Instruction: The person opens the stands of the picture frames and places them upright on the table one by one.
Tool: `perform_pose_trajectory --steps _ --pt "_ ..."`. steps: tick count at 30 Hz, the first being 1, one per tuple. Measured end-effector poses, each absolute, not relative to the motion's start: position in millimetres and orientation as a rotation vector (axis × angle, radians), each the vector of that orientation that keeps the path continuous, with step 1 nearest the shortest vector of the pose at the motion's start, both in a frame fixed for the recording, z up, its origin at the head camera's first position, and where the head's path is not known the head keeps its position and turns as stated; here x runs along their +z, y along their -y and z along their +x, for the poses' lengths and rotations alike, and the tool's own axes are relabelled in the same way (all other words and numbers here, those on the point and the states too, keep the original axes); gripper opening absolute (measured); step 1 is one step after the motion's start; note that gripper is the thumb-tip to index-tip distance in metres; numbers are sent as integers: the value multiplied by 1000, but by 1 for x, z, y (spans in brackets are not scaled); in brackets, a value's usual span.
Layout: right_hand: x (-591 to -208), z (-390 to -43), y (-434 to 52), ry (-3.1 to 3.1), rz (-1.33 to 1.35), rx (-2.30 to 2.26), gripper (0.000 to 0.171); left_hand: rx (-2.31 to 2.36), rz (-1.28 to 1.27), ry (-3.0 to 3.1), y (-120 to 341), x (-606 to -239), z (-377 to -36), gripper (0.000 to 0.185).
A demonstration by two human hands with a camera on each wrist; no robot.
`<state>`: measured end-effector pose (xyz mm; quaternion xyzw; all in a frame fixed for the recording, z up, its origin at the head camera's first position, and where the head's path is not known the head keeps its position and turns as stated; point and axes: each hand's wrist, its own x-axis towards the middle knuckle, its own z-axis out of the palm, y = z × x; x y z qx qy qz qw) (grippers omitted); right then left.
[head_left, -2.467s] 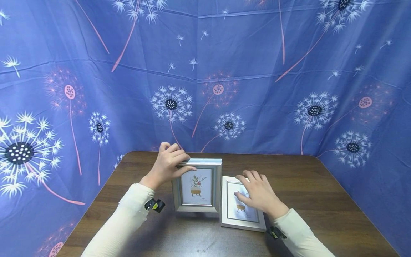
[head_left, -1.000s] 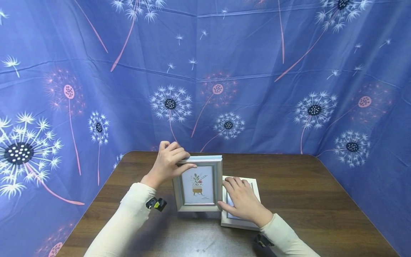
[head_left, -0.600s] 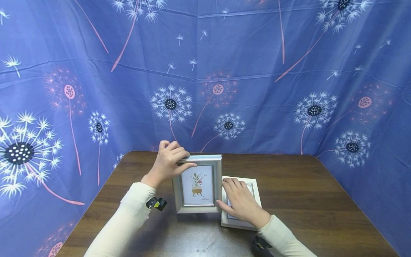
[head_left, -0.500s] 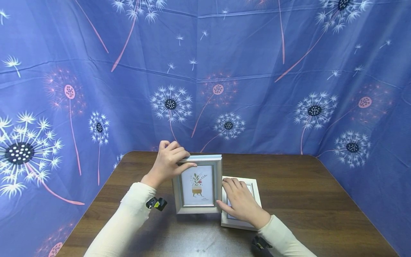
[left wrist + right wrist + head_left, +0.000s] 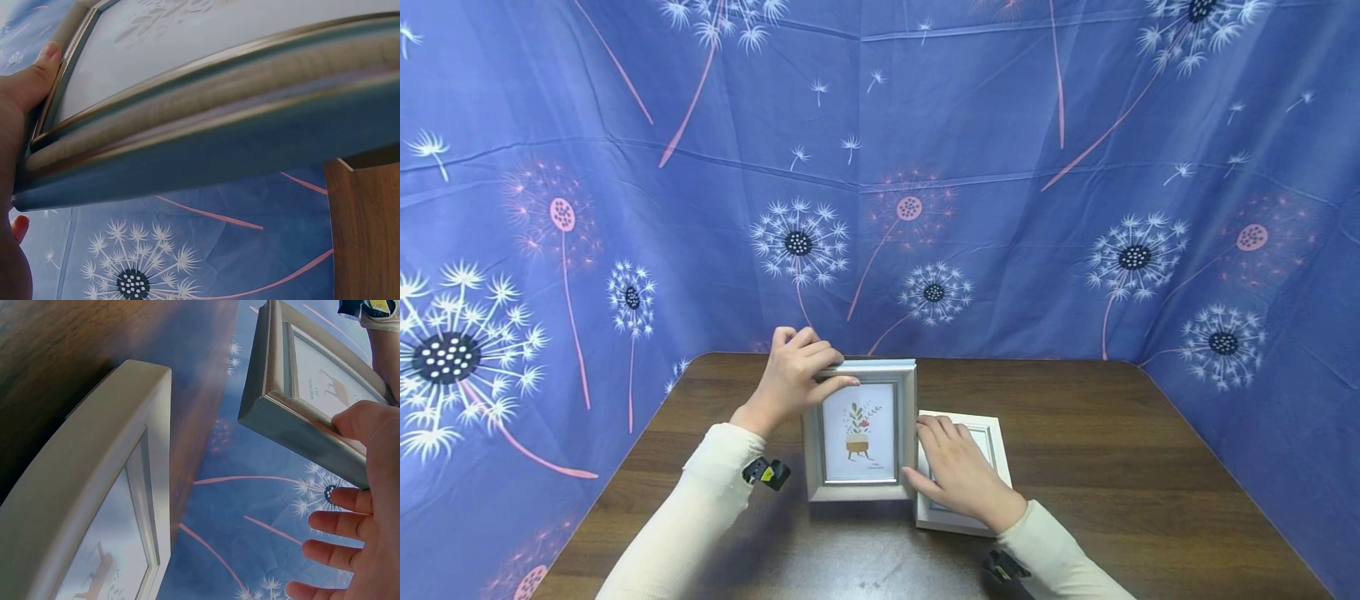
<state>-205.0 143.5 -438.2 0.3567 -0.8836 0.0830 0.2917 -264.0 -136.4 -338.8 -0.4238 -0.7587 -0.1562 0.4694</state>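
Note:
A silver picture frame [image 5: 859, 432] with a plant print stands upright on the dark wooden table [image 5: 1112, 467]. My left hand [image 5: 793, 379] grips its top left corner, thumb on the front and fingers curled behind. In the left wrist view the silver frame's edge [image 5: 219, 125] fills the picture, with my thumb [image 5: 37, 69] on its face. My right hand [image 5: 961, 475] lies with straight fingers over a white frame [image 5: 992, 433] that lies flat beside the silver one. Its thumb [image 5: 359, 425] touches the silver frame's [image 5: 300, 394] lower right corner. The white frame [image 5: 94, 506] shows close up in the right wrist view.
Blue cloth printed with dandelions [image 5: 1075, 208] hangs behind and at both sides of the table. The table's right half and front strip show bare wood. The table's left edge [image 5: 647, 425] runs close to my left forearm.
My right hand slid left across the white frame until its thumb met the silver frame's lower right edge. The silver frame now stands a little straighter. My left hand kept its grip.

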Motion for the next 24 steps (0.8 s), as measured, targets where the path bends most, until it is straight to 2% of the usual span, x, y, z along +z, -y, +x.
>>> perform_pose_trajectory --steps 24 --pt "-434 -226 -121 2370 946 261 52 -422 -938 1949 148 -337 -273 32"
